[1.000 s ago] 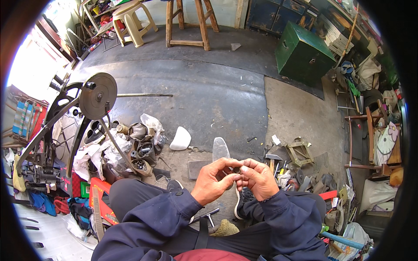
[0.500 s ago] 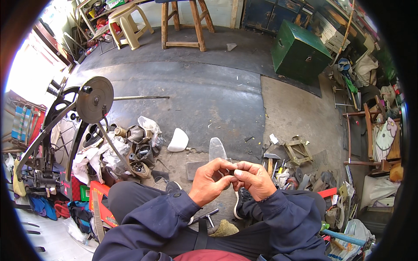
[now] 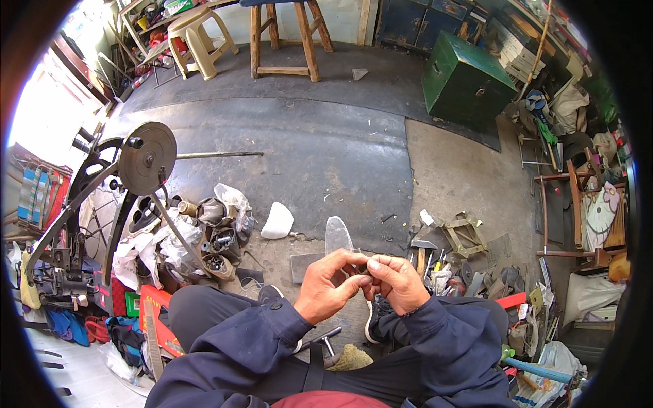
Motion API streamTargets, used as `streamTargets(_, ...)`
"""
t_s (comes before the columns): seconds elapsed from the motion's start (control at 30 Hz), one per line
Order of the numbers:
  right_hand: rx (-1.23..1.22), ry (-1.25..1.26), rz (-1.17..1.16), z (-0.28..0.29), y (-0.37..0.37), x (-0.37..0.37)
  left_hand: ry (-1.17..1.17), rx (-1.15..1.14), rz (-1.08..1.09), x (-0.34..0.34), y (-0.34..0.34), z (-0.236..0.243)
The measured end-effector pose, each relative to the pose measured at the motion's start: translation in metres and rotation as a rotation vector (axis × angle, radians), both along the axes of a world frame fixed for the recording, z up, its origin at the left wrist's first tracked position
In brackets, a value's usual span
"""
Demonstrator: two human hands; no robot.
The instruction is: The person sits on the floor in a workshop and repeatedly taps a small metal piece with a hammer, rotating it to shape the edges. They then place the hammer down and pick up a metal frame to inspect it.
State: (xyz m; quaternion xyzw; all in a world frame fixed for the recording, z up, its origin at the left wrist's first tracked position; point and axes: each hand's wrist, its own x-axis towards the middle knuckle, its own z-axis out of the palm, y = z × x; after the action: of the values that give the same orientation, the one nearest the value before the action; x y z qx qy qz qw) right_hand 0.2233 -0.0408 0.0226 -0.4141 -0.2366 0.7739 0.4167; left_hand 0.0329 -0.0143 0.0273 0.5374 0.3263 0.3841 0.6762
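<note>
My left hand [image 3: 333,285] and my right hand [image 3: 398,282] meet in front of me above my lap, thumbs and fingertips pinched together. Between the fingertips is something small and dark, mostly hidden, whose kind I cannot make out. Just beyond my hands, a grey sole-shaped piece [image 3: 337,234] lies on the floor beside a flat grey slab [image 3: 303,266]. Below the hands, between my legs, are a metal T-shaped tool [image 3: 323,338] and a yellowish rough lump [image 3: 352,358].
At left stands a black hand-wheel machine [image 3: 147,158] with a long rod. Bags and shoes [image 3: 218,238] are heaped beside it. A hammer [image 3: 422,250] and other tools lie on the right, near a metal frame [image 3: 464,234]. Farther off are a green box [image 3: 466,81] and a wooden stool [image 3: 286,70].
My right fingers and thumb have shifted slightly at the pinch, showing a little more of the dark thing. Both hands stay in nearly the same place.
</note>
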Motion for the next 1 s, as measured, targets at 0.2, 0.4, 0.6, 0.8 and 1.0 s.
streamTargets(0.2, 0.002, 0.001, 0.017, 0.0039, -0.0014, -0.0011, -0.059, -0.052, 0.01, 0.0009, -0.0006, -0.0009)
streamTargets(0.4, 0.01, -0.017, 0.026, 0.0042, -0.0003, -0.0013, -0.061, -0.051, -0.001, 0.0015, -0.0007, 0.0003)
streamTargets(0.6, 0.004, -0.038, 0.033, 0.004, 0.0, -0.0014, -0.051, -0.031, -0.021, 0.0014, 0.0, -0.0026)
streamTargets(0.8, -0.003, -0.044, 0.027, 0.003, 0.0001, -0.0023, -0.055, -0.034, -0.025, 0.0009, -0.0003, -0.0055)
streamTargets(1.0, 0.002, -0.044, 0.032, 0.0015, 0.0001, -0.0021, -0.037, -0.026, -0.016, 0.0011, 0.0001, -0.006)
